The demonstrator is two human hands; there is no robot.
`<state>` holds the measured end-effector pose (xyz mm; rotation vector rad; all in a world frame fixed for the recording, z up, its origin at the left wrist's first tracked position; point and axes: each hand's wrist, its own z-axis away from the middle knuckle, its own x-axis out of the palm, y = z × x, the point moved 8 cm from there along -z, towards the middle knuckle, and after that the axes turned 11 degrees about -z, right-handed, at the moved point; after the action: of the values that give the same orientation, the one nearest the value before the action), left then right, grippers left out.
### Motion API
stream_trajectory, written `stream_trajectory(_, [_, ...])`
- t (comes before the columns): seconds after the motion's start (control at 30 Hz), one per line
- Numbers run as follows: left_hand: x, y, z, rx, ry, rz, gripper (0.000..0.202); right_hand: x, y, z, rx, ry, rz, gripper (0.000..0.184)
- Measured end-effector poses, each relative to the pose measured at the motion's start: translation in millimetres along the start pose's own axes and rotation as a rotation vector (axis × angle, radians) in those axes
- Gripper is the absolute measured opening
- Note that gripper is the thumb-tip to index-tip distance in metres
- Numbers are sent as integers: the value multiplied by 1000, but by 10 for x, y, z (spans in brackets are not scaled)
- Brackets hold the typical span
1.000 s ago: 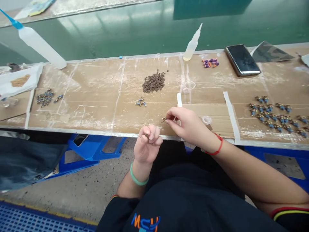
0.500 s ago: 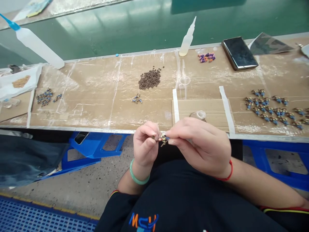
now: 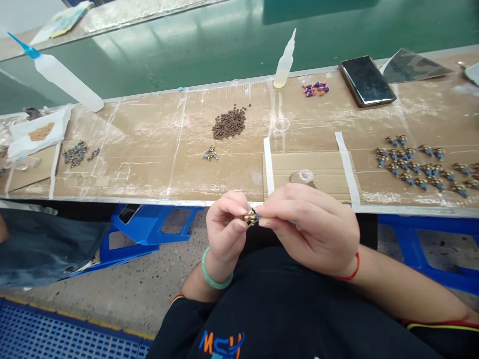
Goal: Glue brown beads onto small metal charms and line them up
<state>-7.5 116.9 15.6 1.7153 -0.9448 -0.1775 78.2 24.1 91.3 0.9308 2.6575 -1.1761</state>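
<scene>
In front of my body, just off the table's near edge, both hands meet at a tiny painted figurine (image 3: 252,217) with blue and gold parts. My right hand (image 3: 310,227) pinches its blue end between thumb and forefinger. My left hand (image 3: 226,224) is closed in a pinch against the figurine's other end, on a small brown disc mostly hidden by the fingertips. Beyond the hands lie a heap of small brown discs (image 3: 229,123) and a few loose figurines (image 3: 210,153).
Rows of figurines (image 3: 411,162) stand at right; another cluster (image 3: 75,153) lies at left. A clear cup (image 3: 302,177) rests on taped cardboard (image 3: 325,164). At the back are a dropper bottle (image 3: 284,62), purple-orange pieces (image 3: 316,89) and a dark flat device (image 3: 367,80). A larger bottle (image 3: 69,82) leans left.
The left fingertips have moved right, bringing the brown disc against the figurine. Earlier there was a small gap between them. The whole view has shifted slightly.
</scene>
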Motion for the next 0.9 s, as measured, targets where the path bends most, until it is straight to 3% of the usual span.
stream_trajectory(0.53, [4,4,-1,-3,21,-28,11,-15,6,4,-10,18,15,10])
stream_trajectory(0.77, [-46,144,102,142,200,-263,9,-41,-36,28,-39,93,80,9])
stream_trajectory(0.9, [-44,189,164,189,242,-355,12,-60,-84,28,-97,115,110,10])
